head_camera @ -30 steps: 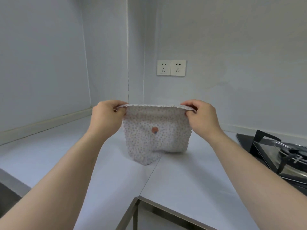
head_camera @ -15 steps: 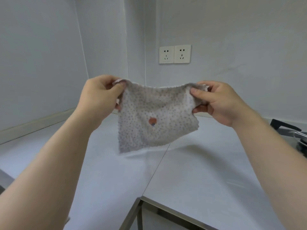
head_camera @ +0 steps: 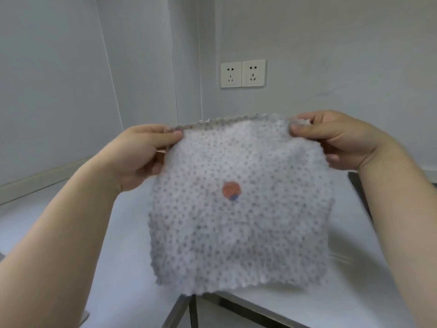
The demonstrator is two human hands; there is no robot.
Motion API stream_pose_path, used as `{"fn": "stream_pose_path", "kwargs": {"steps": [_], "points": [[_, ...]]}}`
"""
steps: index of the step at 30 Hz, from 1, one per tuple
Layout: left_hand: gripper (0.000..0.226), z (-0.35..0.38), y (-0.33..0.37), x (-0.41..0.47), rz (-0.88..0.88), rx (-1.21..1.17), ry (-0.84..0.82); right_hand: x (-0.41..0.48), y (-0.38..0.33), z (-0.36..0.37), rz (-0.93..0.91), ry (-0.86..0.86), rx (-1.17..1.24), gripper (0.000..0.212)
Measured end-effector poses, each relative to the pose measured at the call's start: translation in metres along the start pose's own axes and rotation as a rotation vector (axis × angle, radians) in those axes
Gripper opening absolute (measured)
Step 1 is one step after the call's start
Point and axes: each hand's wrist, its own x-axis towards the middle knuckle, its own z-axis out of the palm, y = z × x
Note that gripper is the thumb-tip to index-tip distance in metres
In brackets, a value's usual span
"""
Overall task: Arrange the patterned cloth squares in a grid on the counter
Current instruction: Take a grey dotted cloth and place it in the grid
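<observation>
While your head camera looks down, your left hand (head_camera: 139, 157) and right hand (head_camera: 335, 140) each pinch a top corner of the dotted cloth square (head_camera: 238, 209), which hangs spread in the air above the white counter (head_camera: 123, 268), below the wall sockets (head_camera: 242, 73).

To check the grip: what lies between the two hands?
The dotted cloth square hangs between the left hand and right hand, each pinching a top corner, in the head view.

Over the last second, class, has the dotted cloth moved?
Yes: the dotted cloth rose off the counter toward the camera, held by the left hand and right hand.
</observation>
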Motion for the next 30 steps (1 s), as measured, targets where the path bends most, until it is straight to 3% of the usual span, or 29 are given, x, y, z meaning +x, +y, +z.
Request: {"fn": "stream_pose_path", "kwargs": {"steps": [2,3,6,9,14,19,22,25,30], "points": [[0.017,0.001,-0.01,0.004,0.161,0.649,0.238,0.005,-0.001,0.002,0.042,0.175,-0.364,0.029],[0.016,0.003,-0.012,0.005,0.238,0.797,0.339,0.008,-0.001,0.003,0.028,0.235,-0.462,0.027],[0.014,0.005,-0.014,0.01,0.318,0.503,0.427,0.017,0.003,0.004,-0.062,0.411,-0.448,0.02],[0.019,0.003,-0.014,0.013,0.338,0.359,0.414,0.021,0.007,0.006,-0.077,0.451,-0.382,0.015],[0.019,0.007,-0.006,0.012,0.327,0.184,0.339,0.015,0.0,0.009,-0.094,0.384,-0.194,0.006],[0.017,0.008,0.007,0.005,0.28,-0.111,0.235,0.005,-0.01,0.005,-0.128,0.19,0.143,0.02],[0.018,0.005,0.01,0.002,0.161,-0.247,0.097,-0.001,-0.013,0.004,-0.077,0.082,0.192,0.035],[0.027,0.004,0.005,0.003,-0.02,-0.251,0.01,0.001,-0.011,0.004,-0.005,0.069,0.147,0.024],[0.02,0.005,-0.017,0.014,-0.002,0.124,0.203,0.017,0.007,0.004,0.209,0.243,-0.211,0.02]]}}
